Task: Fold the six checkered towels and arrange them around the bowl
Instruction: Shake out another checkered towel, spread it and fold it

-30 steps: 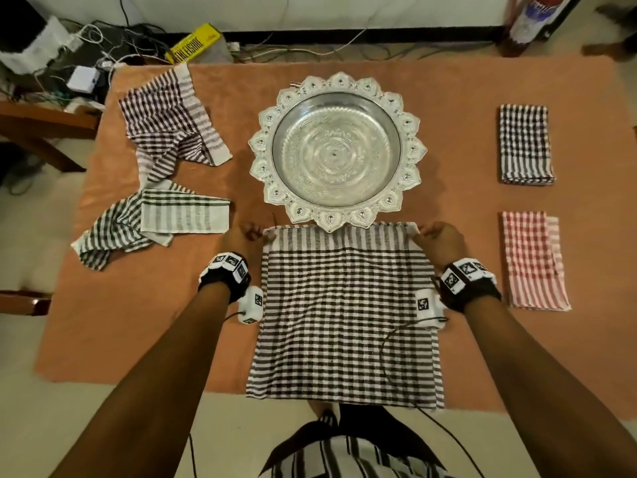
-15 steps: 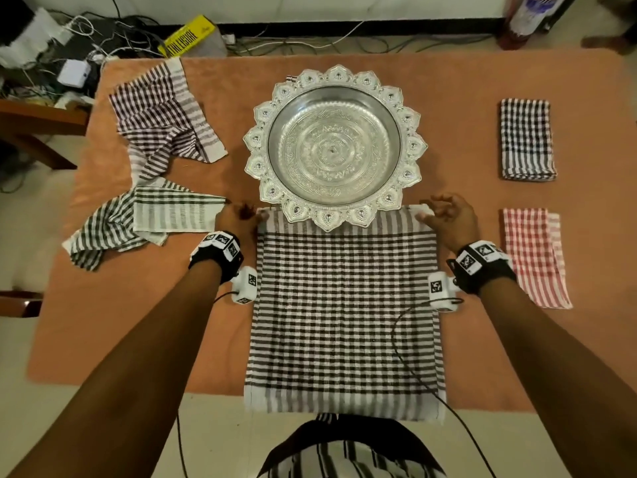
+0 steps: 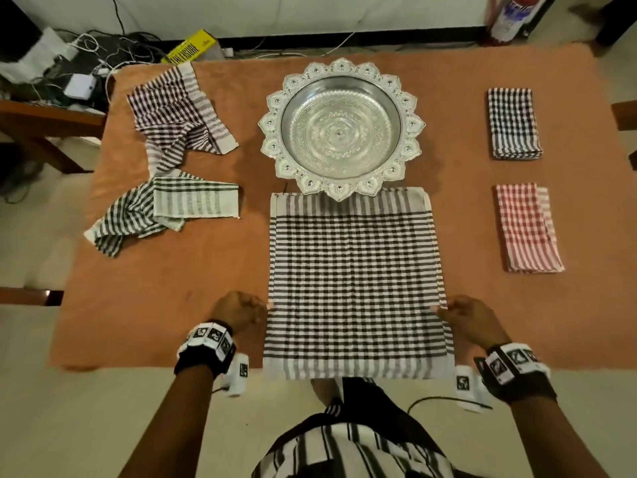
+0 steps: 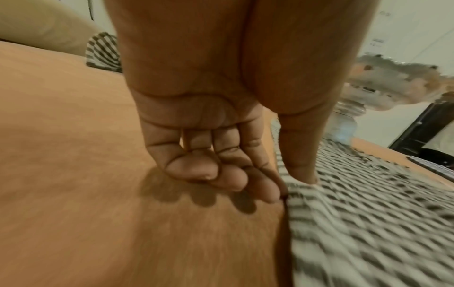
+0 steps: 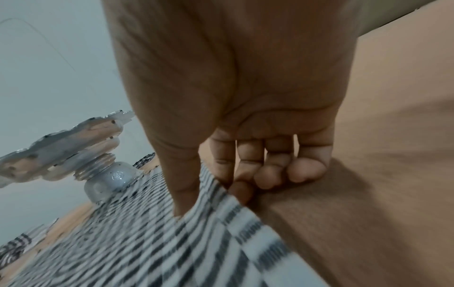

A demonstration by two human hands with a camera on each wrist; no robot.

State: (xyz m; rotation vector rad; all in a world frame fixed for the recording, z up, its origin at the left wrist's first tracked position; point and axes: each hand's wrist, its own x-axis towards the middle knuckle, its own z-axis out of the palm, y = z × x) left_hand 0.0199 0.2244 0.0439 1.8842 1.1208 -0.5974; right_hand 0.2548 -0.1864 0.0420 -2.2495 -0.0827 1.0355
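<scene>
Both hands have come back from the far corners of the spread towel [image 3: 355, 281], by the bowl [image 3: 340, 127], to its side edges nearer the person. The left hand [image 3: 238, 310] pinches the left edge between thumb and curled fingers [image 4: 265, 186]; the right hand [image 3: 465, 317] pinches the right edge the same way, thumb on top and fingers [image 5: 242, 191] tucked under the cloth.

That towel lies flat in front of the bowl, its far hem tucked just under the scalloped rim and its near hem hanging over the table [image 3: 155, 305] edge. Judging by this, the step in hand is the first fold of the 3rd towel: 2 folded ones, a black-checked towel [image 3: 514, 123] far right and a red-checked towel [image 3: 525, 227] nearer, already lie right of the bowl. 2 crumpled ones wait at the left, a brown-striped towel [image 3: 175, 117] and a green-striped towel [image 3: 162, 210]. A 6th is not in view.

The next move probably calls for lifting both pinched edges evenly and carrying the near part toward the far hem, keeping the sides aligned.

Room is tight at the far end, where the bowl's pedestal stands touching or nearly touching the cloth; a pull could drag against it. Bare table lies open on either side of the towel.
</scene>
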